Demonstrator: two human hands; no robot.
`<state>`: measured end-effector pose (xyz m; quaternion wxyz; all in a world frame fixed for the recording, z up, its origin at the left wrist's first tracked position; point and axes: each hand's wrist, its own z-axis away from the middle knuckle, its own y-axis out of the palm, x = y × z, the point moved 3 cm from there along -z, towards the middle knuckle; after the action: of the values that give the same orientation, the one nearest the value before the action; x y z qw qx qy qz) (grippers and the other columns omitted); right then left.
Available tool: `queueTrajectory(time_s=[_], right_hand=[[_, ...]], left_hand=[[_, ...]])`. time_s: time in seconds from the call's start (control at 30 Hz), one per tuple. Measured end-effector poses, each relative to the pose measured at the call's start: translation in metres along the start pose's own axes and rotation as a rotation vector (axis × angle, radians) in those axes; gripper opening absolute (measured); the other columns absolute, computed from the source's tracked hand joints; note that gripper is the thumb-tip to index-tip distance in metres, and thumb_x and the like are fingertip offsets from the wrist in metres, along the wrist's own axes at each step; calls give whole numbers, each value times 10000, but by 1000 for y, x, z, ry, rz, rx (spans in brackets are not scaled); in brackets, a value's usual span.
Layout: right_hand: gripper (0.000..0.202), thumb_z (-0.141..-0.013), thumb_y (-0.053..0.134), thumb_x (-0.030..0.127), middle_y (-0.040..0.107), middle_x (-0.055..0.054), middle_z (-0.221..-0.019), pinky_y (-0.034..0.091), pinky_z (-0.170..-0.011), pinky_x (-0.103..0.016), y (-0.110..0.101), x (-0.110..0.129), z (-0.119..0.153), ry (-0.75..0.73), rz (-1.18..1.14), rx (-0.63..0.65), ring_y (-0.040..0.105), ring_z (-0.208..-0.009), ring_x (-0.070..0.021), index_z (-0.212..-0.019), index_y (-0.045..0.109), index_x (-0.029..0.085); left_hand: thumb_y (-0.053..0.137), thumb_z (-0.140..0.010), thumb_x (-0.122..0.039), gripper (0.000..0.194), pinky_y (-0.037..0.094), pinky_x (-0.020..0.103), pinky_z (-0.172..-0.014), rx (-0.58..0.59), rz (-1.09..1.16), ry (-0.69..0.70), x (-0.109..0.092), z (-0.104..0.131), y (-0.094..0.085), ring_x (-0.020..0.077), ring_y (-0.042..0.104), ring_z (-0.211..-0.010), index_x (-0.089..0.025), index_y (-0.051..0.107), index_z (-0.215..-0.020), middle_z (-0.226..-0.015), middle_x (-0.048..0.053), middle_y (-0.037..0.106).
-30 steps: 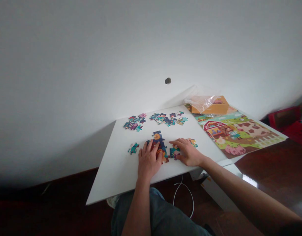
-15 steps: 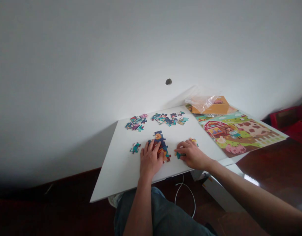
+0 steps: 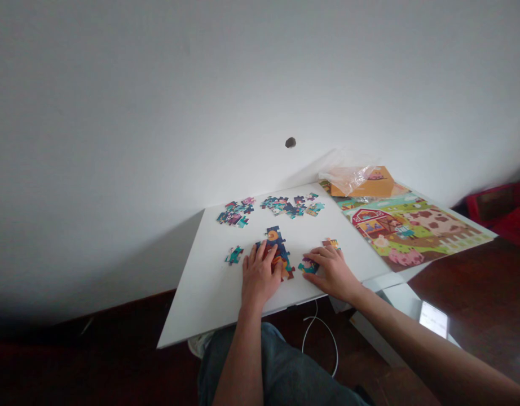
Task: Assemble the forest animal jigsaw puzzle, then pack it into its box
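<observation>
On the white table, a joined strip of dark blue and orange puzzle pieces lies under the spread fingers of my left hand. My right hand has its thumb and fingers around a teal and dark puzzle piece, which lies flat just right of the strip. Beyond the right fingers is an orange and brown piece, partly covered. A loose teal piece rests left of my left hand.
Two heaps of loose pieces, one at the back left and one at the back middle. A farm picture sheet covers the right side, with an orange box and clear plastic. A phone lies lower right.
My right hand has spread its fingers, and more of the teal and dark piece shows, slightly nearer the strip. My left hand stays on the strip.
</observation>
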<state>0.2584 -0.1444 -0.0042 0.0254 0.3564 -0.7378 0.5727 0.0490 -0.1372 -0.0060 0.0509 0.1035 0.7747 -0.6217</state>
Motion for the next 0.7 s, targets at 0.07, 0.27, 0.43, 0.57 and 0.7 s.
queueTrajectory(time_s=[0.07,0.27,0.43,0.57,0.7], right_hand=[[424,-833,667,476,644,-101,-1114,383,-966,-527,2,-1,-1,29,27,-25,524,-1109,-319,-1212,647,286],[476,-830,656,521,612,-110,-1041,402,-913,-487,2,5,-3,67,80,60,547,-1017,-305,-1230,644,262],[457,-768,735,350,591,-88,-1058,390,-938,-445,-7,0,-9,-33,51,197,534,-1023,-282,-1207,639,264],[383,-743,752,325,585,-89,-1068,379,-948,-440,-9,-3,-11,-28,18,198,522,-1044,-285,-1096,644,225],[357,-768,730,317,592,-89,-1083,378,-932,-418,-9,-1,-8,-48,-64,138,527,-1024,-266,-1083,604,206]], left_hand=[[483,-939,-395,482,279,518,-1156,2,5,-1,0,0,0,299,301,-1442,-325,506,-1415,-1567,22,362],[493,-936,-382,473,281,508,-1163,-12,24,3,1,0,0,289,307,-1442,-330,517,-1405,-1564,11,369],[523,-912,-317,459,287,493,-1170,-1,51,11,4,-1,0,283,316,-1435,-325,557,-1370,-1551,-6,389],[545,-894,-312,462,279,498,-1175,-8,63,18,5,-1,0,294,331,-1421,-311,575,-1354,-1543,-1,401],[555,-886,-308,458,288,506,-1168,-26,78,25,5,0,-1,299,349,-1406,-307,587,-1343,-1543,7,400]])
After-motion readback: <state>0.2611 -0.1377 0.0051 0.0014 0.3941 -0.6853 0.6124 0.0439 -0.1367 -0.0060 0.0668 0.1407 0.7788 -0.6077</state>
